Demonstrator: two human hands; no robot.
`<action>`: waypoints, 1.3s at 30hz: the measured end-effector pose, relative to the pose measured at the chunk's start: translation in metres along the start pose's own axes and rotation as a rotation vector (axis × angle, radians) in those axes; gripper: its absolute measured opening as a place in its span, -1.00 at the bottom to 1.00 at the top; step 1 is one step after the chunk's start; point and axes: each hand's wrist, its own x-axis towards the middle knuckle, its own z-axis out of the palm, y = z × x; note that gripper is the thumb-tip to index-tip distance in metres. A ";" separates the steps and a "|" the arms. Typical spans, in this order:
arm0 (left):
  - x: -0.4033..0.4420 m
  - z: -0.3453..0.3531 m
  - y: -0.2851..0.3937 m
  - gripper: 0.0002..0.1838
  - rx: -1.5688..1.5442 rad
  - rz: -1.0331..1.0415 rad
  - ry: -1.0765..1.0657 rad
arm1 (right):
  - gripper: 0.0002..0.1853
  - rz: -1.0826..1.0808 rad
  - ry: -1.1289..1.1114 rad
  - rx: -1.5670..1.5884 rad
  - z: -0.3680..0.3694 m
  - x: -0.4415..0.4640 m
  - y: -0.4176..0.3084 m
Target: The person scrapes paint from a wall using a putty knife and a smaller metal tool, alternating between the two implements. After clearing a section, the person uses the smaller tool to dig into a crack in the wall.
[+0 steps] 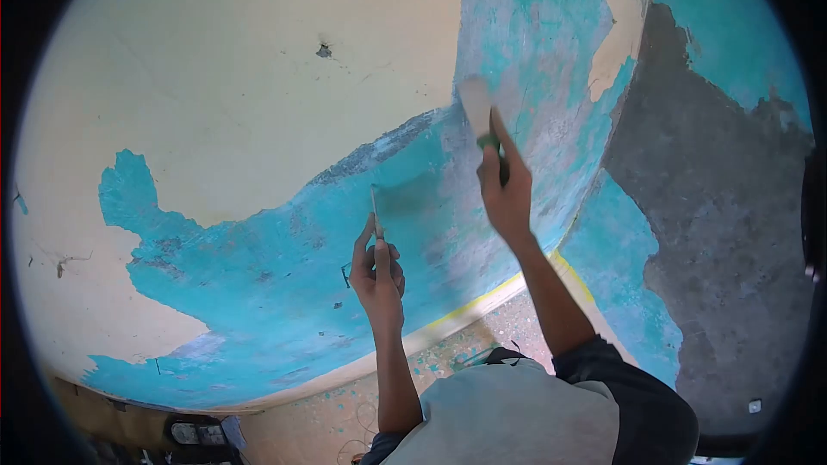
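In my right hand [506, 194], fingers closed round a dark green handle, is a scraper [475, 108]. Its pale blade, slightly blurred, lies at the border where cream paint [258, 103] meets exposed turquoise wall [258, 258]. Lower and to the left, my left hand [377, 280] pinches a thin, narrow tool [375, 202] pointing upward. That tool appears as a slim line in front of the turquoise area, so its exact kind is unclear. Above the scraper, a scraped patch [534, 43] shows mottled turquoise and grey.
A bare grey patch [698, 172] covers much of the adjoining wall at the right. Paint flakes [448, 353] are scattered on the floor below. A yellow strip [457, 314] runs along the wall's foot. Dark objects [198, 433] sit at the lower left.
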 end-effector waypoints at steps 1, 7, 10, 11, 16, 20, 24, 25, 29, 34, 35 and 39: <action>0.000 0.000 0.000 -0.52 0.005 0.010 -0.002 | -0.45 0.012 -0.008 -0.034 0.001 -0.019 0.011; 0.000 0.003 0.002 -0.52 0.031 -0.007 0.012 | -0.44 0.063 -0.002 -0.097 0.007 -0.060 0.018; 0.000 0.002 0.002 -0.52 0.031 -0.018 0.014 | -0.44 0.063 0.030 0.005 0.004 -0.007 -0.012; 0.000 0.003 0.002 -0.52 0.029 -0.016 0.009 | -0.44 0.067 0.030 0.004 0.001 0.008 -0.026; 0.000 0.002 0.000 -0.53 0.045 0.005 0.011 | -0.44 0.149 -0.055 0.063 -0.012 0.018 -0.029; -0.001 -0.001 -0.010 -0.52 0.100 0.038 -0.003 | -0.45 0.166 -0.066 0.077 -0.016 -0.044 0.034; -0.009 -0.011 -0.037 -0.52 0.178 0.021 -0.025 | -0.43 0.346 -0.116 0.000 -0.033 -0.105 0.078; -0.013 -0.015 -0.049 -0.52 0.192 -0.022 -0.033 | -0.42 0.406 -0.158 -0.026 -0.040 -0.116 0.084; -0.035 -0.036 -0.109 -0.53 0.296 -0.153 -0.081 | -0.40 0.481 -0.142 -0.151 -0.076 -0.155 0.115; -0.064 -0.056 -0.154 -0.57 0.390 -0.356 -0.110 | -0.45 0.726 -0.064 -0.320 -0.130 -0.188 0.130; -0.070 -0.061 -0.165 -0.57 0.382 -0.385 -0.116 | -0.46 0.778 -0.029 -0.351 -0.139 -0.196 0.134; -0.087 -0.072 -0.191 -0.62 0.418 -0.428 -0.131 | -0.51 0.807 0.021 -0.434 -0.166 -0.231 0.151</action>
